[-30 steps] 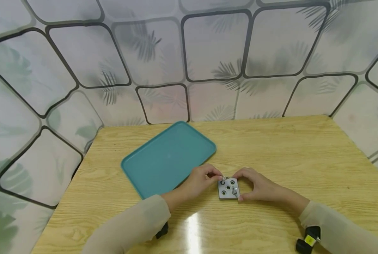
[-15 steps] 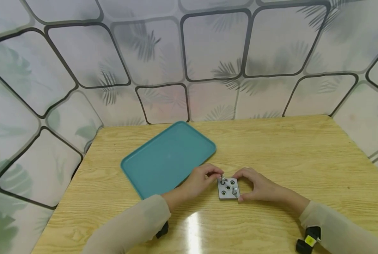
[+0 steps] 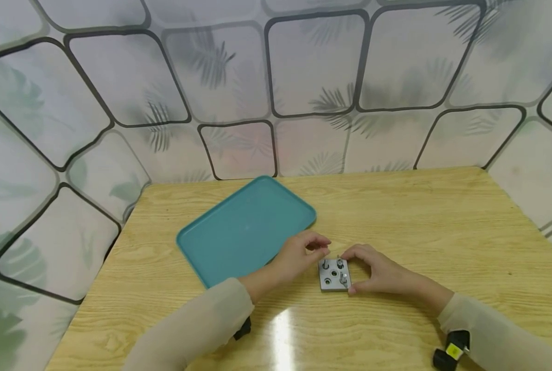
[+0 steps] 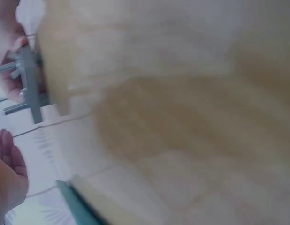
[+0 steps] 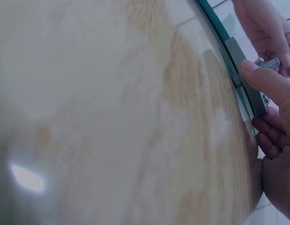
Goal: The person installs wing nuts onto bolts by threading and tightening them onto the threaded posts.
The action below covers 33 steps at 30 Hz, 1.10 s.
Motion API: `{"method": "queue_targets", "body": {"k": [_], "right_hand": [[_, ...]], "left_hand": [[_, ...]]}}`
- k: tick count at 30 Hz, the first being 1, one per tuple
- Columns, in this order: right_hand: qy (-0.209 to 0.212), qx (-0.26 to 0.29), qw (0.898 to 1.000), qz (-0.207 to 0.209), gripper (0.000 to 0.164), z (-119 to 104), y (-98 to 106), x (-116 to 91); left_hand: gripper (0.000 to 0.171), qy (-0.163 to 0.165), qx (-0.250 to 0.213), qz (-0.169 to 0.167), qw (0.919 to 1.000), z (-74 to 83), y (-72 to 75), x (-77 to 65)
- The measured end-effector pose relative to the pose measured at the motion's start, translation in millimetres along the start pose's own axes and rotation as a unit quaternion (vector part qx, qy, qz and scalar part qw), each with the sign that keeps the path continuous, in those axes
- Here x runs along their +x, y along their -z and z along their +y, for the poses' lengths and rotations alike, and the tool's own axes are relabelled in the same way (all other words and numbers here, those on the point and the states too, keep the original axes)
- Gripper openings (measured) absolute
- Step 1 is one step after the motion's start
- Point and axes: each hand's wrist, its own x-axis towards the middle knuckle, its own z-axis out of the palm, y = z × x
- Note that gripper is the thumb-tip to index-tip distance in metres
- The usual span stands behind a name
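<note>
A square grey metal plate (image 3: 328, 276) with round holes lies on the wooden table, right of the tray's lower corner. Threaded bolts (image 5: 270, 63) stick out of its top face; in the head view upright pieces stand at its two back holes and front right hole. My right hand (image 3: 381, 271) grips the plate's right side, thumb at the front corner and fingers at the back corner. My left hand (image 3: 300, 257) hovers off the plate's back left corner, its fingers loosely bent, with nothing visible between thumb and fingertips. In the left wrist view the left hand (image 4: 9, 180) is apart from the plate.
A teal rectangular tray (image 3: 245, 226) lies at an angle behind the left forearm. The table (image 3: 419, 221) reaches back to a patterned curtain-like wall (image 3: 313, 67). A black wrist device (image 3: 452, 350) sits below the right sleeve.
My left hand has released the bolt at the back left hole and lifted back and up. An upright piece now shows at the back right hole. The right hand keeps its grip.
</note>
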Motion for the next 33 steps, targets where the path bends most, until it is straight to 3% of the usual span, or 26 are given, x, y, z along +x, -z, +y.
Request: {"method": "queue_targets", "body": {"k": [8,17,33], "right_hand": [[0.012,-0.005,1.000,0.003,0.055,1,0,-1],[0.035,0.008,0.999,-0.001,0.052,4,-1,1],[0.036,0.003,0.999,0.003,0.053,2,-1,2]], "left_hand": [[0.033,0.050,0.050,-0.074,0.9948,5.9,-1.5,16.9],[0.036,0.130,0.067,-0.120,0.9819,9.6,-10.5,28.1],[0.021,0.131,0.086,-0.124,0.9799,8.2,-17.4,35.2]]}}
